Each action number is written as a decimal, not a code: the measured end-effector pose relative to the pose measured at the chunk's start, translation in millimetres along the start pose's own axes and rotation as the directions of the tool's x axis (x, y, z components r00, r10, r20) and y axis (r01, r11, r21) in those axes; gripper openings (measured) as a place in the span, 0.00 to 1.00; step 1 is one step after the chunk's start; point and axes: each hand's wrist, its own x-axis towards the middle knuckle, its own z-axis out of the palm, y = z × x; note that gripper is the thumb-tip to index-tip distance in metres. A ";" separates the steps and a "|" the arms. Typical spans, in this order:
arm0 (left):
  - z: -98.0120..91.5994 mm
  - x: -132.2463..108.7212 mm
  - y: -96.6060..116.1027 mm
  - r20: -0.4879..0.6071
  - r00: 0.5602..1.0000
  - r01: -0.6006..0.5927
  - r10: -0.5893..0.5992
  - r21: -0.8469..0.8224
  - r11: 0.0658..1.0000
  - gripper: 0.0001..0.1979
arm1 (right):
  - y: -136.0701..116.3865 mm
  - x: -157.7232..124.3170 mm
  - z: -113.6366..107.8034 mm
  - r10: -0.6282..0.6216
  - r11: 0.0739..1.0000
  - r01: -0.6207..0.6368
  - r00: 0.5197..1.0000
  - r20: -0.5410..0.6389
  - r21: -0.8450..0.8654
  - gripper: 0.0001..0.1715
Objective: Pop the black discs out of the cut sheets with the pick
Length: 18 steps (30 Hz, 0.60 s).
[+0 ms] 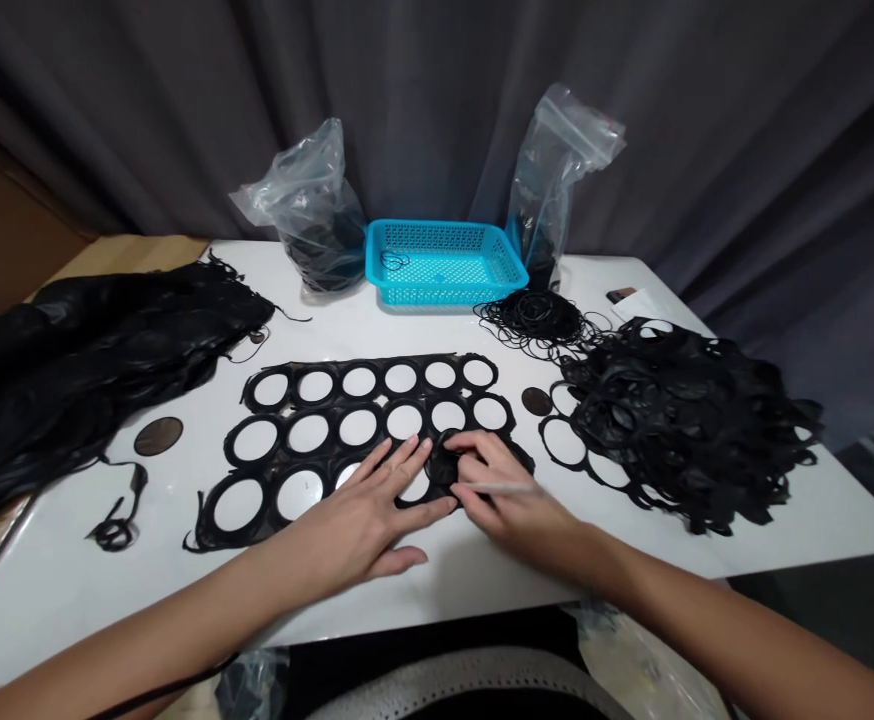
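A black sheet (281,440) with rows of round holes lies on the white table, which shows through the holes. My left hand (362,515) is flat on the sheet's front rows, fingers spread, pressing it down beside a black round piece (443,466). Closed around a thin, pale pen-like tool (508,488), my right hand (501,500) has its fingertips at that round piece. The tool's tip is hidden by the fingers, and whether they also grip the black piece I cannot tell. Both hands cover part of the front row.
A blue basket (448,296) stands at the back between two plastic bags (321,215) (557,170). Thin black rings (534,318) are heaped before it. Perforated black scraps (677,420) pile up at right; black sheets (107,350) lie at left. Dark discs (158,436) (537,401) rest nearby.
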 end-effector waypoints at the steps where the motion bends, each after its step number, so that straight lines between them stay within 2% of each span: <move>1: -0.5 0.0 0.2 -0.006 1.000 -0.003 0.003 -0.004 1.000 0.31 | -0.3 -1.4 5.0 -0.031 0.998 0.030 0.999 -0.024 -0.046 0.07; 3: -0.9 0.0 0.6 -0.008 1.000 -0.005 0.005 -0.004 1.000 0.31 | 2.1 -1.1 9.6 -0.060 0.996 0.053 0.994 -0.092 -0.069 0.11; 5: -0.4 -0.8 0.6 0.002 1.000 0.001 -0.001 0.009 1.000 0.31 | 10.4 2.9 3.0 0.055 0.998 -0.049 0.979 -0.199 0.036 0.12; 7: 0.0 -2.7 0.1 0.000 1.000 0.004 -0.004 0.018 1.000 0.32 | 24.5 6.9 -14.2 0.268 0.955 -0.211 0.913 -0.307 0.208 0.11; 9: -1.1 -4.3 -0.3 -0.007 1.000 0.003 -0.003 0.016 1.000 0.32 | 40.6 6.8 -35.7 0.439 0.887 -0.323 0.810 -0.389 0.329 0.13; 11: -4.5 -2.7 0.3 -0.020 1.000 0.002 -0.002 0.015 1.000 0.31 | 52.5 1.3 -53.2 0.480 0.870 -0.338 0.747 -0.460 0.359 0.16; 12: -6.9 0.3 1.1 -0.031 1.000 0.005 -0.004 0.017 1.000 0.30 | 55.4 -2.8 -58.5 0.467 0.880 -0.333 0.743 -0.480 0.340 0.16; 13: -9.2 5.1 2.2 -0.043 0.999 0.006 -0.005 0.020 1.000 0.29 | 55.8 -7.1 -61.2 0.440 0.895 -0.327 0.758 -0.482 0.303 0.15; 15: -12.1 19.1 4.2 -0.064 0.998 -0.008 0.010 0.023 1.000 0.29 | 50.6 -15.0 -59.3 0.344 0.939 -0.292 0.834 -0.431 0.183 0.13; 18: -7.7 43.1 3.9 -0.056 0.995 -0.083 0.084 0.021 0.996 0.30 | 36.6 -21.8 -47.8 0.174 0.985 -0.168 0.949 -0.264 0.042 0.11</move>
